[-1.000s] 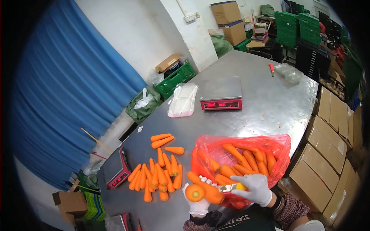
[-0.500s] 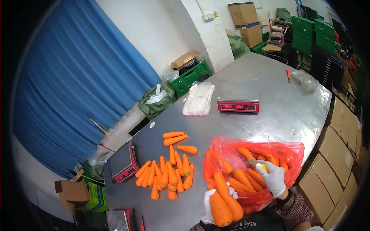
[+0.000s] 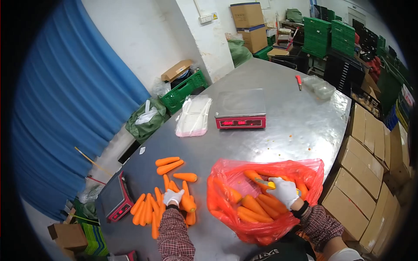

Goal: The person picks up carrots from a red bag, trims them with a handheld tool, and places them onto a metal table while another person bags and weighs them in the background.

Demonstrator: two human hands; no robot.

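My left hand (image 3: 173, 198), in a white glove, is over the pile of loose carrots (image 3: 149, 211) on the metal table. Its fingers are curled against carrots, one large carrot (image 3: 188, 203) showing at its right side; the fingertips are partly hidden. My right hand (image 3: 285, 192), also gloved, is closed round a yellow-handled knife (image 3: 271, 185) whose short blade points left. This hand is over the open red plastic bag (image 3: 222, 213), above several carrots (image 3: 257, 205) inside it.
A red digital scale (image 3: 241, 122) stands beyond the bag, with a stack of clear plastic bags (image 3: 193, 116) left of it. Another scale (image 3: 116, 198) sits at the left table edge. A red cutter (image 3: 298, 82) lies far right. Cardboard boxes (image 3: 361, 191) line the right side.
My left hand has moved left from the red bag to the carrot pile, taking two carrots there. My right hand stays over the bag with the knife. The view has shifted right.
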